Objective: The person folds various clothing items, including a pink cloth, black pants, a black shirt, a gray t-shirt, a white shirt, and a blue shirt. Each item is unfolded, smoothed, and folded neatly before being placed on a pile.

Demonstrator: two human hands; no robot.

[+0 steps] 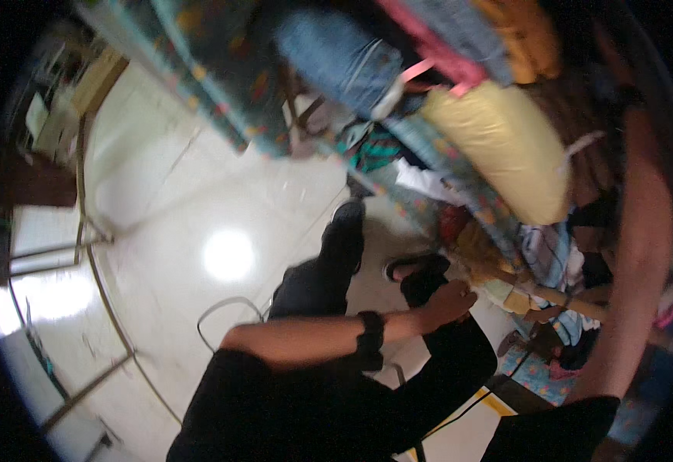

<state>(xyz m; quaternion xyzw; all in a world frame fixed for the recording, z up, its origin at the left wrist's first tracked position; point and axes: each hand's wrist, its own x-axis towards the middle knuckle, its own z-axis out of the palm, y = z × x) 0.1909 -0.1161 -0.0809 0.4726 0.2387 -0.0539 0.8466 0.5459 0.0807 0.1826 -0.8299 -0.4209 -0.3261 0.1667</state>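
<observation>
My left hand (pixel 449 306) is over my bent knee, a black band (pixel 370 339) on its wrist. Its fingers look curled, and I see nothing in them. On the right my other arm reaches up past the heaped clothes. My right hand (pixel 611 58) is dim and blurred at the dark rim, near orange cloth (pixel 524 37) and brown fabric (pixel 585 138); whether it holds anything is unclear. Between the hands lie a shiny yellow cushion or stuffed bundle (pixel 498 147), blue denim (pixel 339 60) and pink cloth (pixel 440 49).
Teal floral fabric (pixel 226 75) hangs at the upper left. More garments (pixel 544 248) are piled at the right. A thin cable (pixel 229 300) loops over the pale glossy floor (pixel 157 190). Metal-framed furniture (pixel 91 254) stands at the left. My feet (pixel 348 213) are below the clothes.
</observation>
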